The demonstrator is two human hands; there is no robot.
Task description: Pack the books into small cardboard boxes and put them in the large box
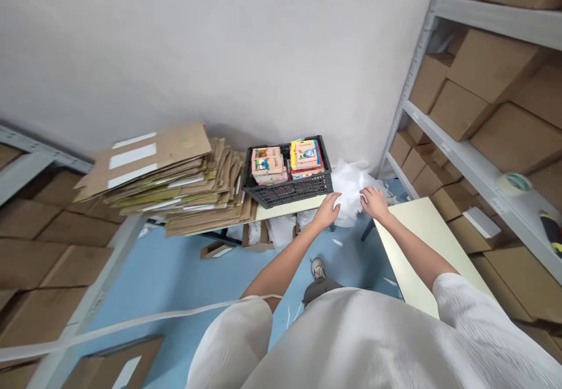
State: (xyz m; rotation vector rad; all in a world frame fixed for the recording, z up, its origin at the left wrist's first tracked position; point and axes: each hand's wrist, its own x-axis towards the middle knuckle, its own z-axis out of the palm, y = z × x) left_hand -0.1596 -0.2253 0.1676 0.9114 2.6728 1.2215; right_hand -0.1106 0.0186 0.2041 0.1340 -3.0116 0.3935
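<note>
A crumpled heap of thin white plastic or foam wrap lies against the wall, to the right of a black crate. At its left side is my left hand, fingers curved and thumb apart, close to the crate's corner. My right hand is at the wrap's right side, its fingers spread and slightly bent. I see nothing held in either hand; whether the fingertips touch the wrap is unclear. Inside the black crate are two stacks of small colourful books or boxes, a left stack and a right stack.
Flattened cardboard boxes are piled left of the crate on a narrow table. A pale tabletop stands under my right arm. Shelves with cartons rise on both sides; a tape roll sits on the right shelf. A white strap crosses at left.
</note>
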